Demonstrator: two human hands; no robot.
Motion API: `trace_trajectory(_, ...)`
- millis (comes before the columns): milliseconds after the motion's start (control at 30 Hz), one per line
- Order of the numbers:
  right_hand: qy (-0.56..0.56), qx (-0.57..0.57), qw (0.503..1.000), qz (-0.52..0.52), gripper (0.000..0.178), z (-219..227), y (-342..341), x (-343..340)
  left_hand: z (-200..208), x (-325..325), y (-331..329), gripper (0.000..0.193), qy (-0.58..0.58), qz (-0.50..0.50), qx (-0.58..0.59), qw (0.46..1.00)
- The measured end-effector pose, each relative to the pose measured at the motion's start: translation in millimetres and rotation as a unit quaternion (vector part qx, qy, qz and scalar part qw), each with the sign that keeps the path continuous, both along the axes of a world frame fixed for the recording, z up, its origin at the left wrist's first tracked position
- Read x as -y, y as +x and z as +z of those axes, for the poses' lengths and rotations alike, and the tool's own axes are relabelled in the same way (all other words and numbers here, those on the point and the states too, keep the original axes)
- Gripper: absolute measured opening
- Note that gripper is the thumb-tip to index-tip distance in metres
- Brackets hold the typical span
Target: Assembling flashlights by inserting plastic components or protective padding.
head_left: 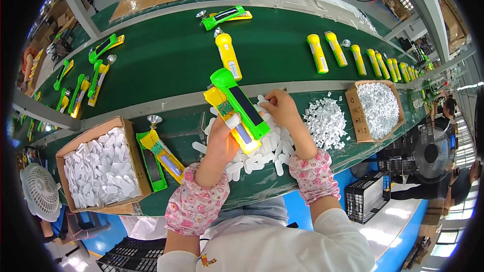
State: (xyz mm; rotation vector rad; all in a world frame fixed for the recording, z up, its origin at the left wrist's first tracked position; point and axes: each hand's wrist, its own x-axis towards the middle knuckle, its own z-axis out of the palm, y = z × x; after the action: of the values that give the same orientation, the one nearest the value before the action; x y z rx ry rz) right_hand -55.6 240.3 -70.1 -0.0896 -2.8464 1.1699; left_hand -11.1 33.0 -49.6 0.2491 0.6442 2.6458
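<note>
My left hand (222,141) is closed around an opened flashlight casing, gripping it from below over the bench. Its green half (241,103) carries a dark panel and lies across the yellow half (247,141); a small green circuit board shows between them. My right hand (283,108) is just right of the casing, thumb and forefinger pinched at a white oval plastic piece (261,99). A heap of similar white pieces (272,146) spreads under both hands. Another opened green-and-yellow flashlight (169,163) lies left of my left hand, with a round reflector (154,120) at its top.
A cardboard box (61,171) of white oval pieces stands left; another box (359,116) of small white bits stands right, beside a loose pile (325,123). Beyond, a green conveyor belt (166,50) carries opened flashlights and a row of yellow ones (317,54).
</note>
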Motion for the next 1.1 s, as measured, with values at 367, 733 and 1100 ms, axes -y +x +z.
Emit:
trace_trajectory(367, -0.046, 0.021, 0.995, 0.086, 0.033, 4, 23, -18, 6, 3, -2, 0.037, 0.032, 0.018, 0.039, 0.999)
trace_trajectory(733, -0.552, 0.04, 0.825, 0.111, 0.021, 51, 38, -23, 7, -6, 9, 0.057, 0.052, -0.05, 0.086, 0.994)
trace_trajectory(1100, -0.411, -0.171, 0.88, 0.164, 0.031, 98, 79, 46, 7, -14, 21, 0.056, 0.021, -0.134, -0.034, 0.99)
